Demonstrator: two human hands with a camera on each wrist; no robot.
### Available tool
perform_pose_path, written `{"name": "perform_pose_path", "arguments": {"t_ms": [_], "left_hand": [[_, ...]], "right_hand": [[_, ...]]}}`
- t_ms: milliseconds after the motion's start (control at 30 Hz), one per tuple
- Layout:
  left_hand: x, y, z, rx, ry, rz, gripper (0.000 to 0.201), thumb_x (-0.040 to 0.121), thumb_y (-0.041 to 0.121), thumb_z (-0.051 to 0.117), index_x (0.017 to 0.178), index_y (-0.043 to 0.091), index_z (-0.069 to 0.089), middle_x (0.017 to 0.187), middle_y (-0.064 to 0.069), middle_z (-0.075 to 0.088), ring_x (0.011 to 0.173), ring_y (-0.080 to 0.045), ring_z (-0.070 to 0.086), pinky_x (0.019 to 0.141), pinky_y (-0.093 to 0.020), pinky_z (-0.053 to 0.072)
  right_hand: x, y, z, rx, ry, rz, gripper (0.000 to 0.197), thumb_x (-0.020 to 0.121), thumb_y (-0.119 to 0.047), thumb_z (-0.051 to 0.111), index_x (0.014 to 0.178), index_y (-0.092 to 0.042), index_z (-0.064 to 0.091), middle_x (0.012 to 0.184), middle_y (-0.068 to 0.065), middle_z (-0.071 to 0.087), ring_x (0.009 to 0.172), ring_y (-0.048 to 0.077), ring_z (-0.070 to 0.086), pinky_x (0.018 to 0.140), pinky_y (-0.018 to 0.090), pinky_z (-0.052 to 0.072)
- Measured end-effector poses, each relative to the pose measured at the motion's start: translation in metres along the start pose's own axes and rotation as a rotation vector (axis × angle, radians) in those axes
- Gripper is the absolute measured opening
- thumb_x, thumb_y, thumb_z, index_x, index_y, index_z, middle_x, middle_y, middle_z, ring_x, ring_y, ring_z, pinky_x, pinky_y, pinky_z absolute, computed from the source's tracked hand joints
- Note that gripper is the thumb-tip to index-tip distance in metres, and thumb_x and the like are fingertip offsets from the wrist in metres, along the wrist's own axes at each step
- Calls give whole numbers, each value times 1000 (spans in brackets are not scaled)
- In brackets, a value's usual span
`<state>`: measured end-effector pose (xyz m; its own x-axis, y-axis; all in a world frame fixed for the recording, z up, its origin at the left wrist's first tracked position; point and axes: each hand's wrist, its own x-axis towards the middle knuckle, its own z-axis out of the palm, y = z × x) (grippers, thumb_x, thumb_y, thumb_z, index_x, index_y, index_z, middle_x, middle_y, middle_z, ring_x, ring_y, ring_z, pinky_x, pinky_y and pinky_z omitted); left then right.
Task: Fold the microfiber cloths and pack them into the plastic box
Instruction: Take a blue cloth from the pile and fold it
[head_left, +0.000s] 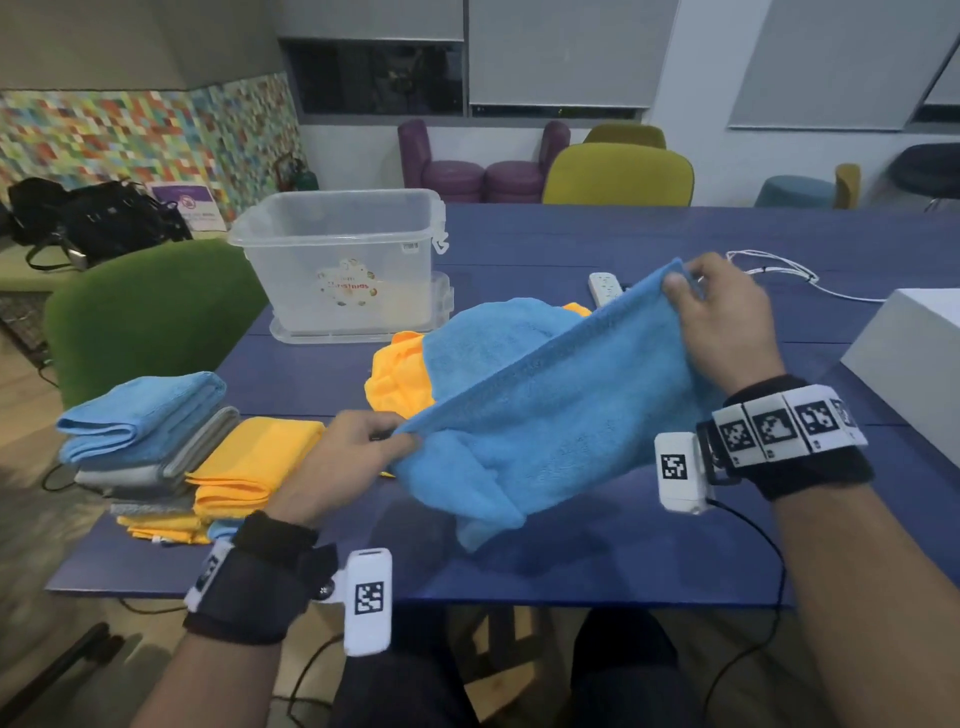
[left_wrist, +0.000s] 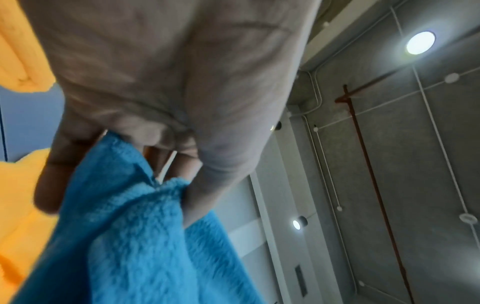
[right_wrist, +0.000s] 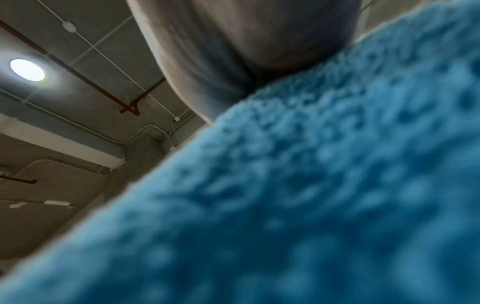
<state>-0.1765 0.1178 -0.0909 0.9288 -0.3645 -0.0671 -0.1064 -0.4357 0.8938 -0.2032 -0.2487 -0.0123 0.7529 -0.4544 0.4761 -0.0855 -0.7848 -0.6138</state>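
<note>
**Blue microfiber cloth stretched between both hands, ready for its fold**

The blue microfiber cloth (head_left: 545, 395) hangs in the air between your hands, above the near part of the blue table (head_left: 623, 561). Your left hand (head_left: 358, 441) pinches one corner between thumb and curled fingers; the left wrist view shows the thumb (left_wrist: 223, 164) pressed against the pile. Your right hand (head_left: 722, 322) pinches the far corner, held higher, thumb on the near side and fingers curled behind. You hold the top edge taut, probably so the loose lower part drops straight and the halves meet cleanly when folded.

Just behind the cloth lies an unfolded orange cloth (head_left: 400, 374), partly hidden, likely next in line. To your left sits the stack of folded cloths (head_left: 171, 452): I count one blue on top, two grey beneath, and at least two orange ones; a further blue edge peeks out low down, so the full count is uncertain. They seem kept beside you so all can go in together.

One clear plastic box (head_left: 343, 260) stands open at the far left of the table, on its lid; no cloth shows inside it.
</note>
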Motion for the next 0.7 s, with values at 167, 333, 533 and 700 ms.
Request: {"name": "perform_pose_path", "arguments": {"t_ms": [167, 333, 533, 700], "left_hand": [[26, -14, -10, 72, 16, -118, 22, 87, 19, 77, 78, -1, 75, 87, -27, 70, 70, -23, 62, 66, -37, 49], [64, -35, 17, 459, 23, -224, 18, 74, 21, 83, 72, 6, 73, 76, -6, 68, 75, -23, 60, 64, -33, 46], [42, -39, 46, 432, 403, -63, 51, 84, 41, 80, 123, 15, 62, 126, -6, 51, 114, -28, 56, 88, -38, 47], [-41, -22, 92, 495, 449, 31, 33, 93, 46, 65, 71, 23, 55, 78, 7, 58, 80, -24, 62, 67, -38, 46]], "right_hand": [[-16, 43, 40, -131, -237, 278, 24, 98, -31, 55, 98, -9, 65, 109, 23, 67, 107, 41, 59, 82, 38, 42], [-40, 79, 82, -202, -402, 487, 26, 96, -22, 55, 98, 2, 65, 113, 28, 66, 107, 42, 61, 82, 37, 46], [-68, 95, 76, -61, -436, 563, 45, 99, -41, 56, 64, -14, 53, 71, 9, 54, 82, 34, 57, 68, 36, 39], [-102, 115, 60, 42, -418, 627, 39, 86, -48, 72, 113, -19, 67, 110, 4, 65, 110, 27, 62, 98, 42, 49]]}}
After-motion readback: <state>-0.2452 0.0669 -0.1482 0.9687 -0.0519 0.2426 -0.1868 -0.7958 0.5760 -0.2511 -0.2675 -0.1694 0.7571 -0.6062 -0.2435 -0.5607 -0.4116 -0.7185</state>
